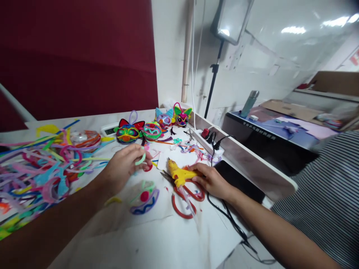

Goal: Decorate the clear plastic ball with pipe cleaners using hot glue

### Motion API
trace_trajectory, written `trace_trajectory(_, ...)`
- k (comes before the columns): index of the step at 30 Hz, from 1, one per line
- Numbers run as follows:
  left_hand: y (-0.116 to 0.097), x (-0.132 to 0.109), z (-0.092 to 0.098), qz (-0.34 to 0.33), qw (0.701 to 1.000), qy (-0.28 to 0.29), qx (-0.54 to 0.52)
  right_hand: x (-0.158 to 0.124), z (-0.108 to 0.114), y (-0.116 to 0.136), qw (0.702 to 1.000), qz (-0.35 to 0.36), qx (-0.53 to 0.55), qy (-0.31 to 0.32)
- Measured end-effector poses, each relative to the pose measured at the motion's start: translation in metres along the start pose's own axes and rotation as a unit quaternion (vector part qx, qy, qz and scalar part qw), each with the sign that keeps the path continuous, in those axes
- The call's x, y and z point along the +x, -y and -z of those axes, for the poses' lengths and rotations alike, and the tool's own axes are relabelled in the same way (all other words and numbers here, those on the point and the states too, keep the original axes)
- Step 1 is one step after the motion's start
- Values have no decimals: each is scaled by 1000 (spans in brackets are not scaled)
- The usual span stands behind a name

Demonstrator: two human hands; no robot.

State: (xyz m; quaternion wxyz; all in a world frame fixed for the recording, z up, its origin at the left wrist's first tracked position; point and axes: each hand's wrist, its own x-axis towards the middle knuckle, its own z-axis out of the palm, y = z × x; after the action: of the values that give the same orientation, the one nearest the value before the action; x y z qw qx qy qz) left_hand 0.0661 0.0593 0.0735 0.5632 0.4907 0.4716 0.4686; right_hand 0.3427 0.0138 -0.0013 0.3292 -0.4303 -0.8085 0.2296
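My left hand (126,164) pinches a short curved piece of pale green pipe cleaner (140,160) between thumb and fingers, above the table. My right hand (210,179) is wrapped round the handle of a yellow hot glue gun (181,175), its nozzle pointing up and left. A clear glue stick (188,200) sticks out of its rear. Under the gun lie scissors with red handles (179,213), partly hidden. Below my left hand rests a clear rounded piece (144,203) with a purple rim, a red dot and a blue wavy line.
Many coloured pipe cleaners (50,175) are heaped at left. Several decorated animal-face balls (127,130) stand at the back. A power strip (209,142) with cables runs along the raised edge, near a black tablet-like slab (238,183). A person in a striped top (325,201) is at right.
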Motion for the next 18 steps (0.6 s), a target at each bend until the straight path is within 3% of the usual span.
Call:
trace_trajectory(7,16,-54,26,31,998,1,56,2,1,-5,997,28,-66,-40)
trace_trajectory(11,20,-73,31,-9,997,27,74,2,6,36,994,4,-51,-96)
trace_trajectory(15,18,-95,29,-68,988,26,139,6,-14,105,985,-82,153,-11)
trace_trajectory(18,17,-111,25,-137,969,27,204,11,-42,140,921,-143,357,60)
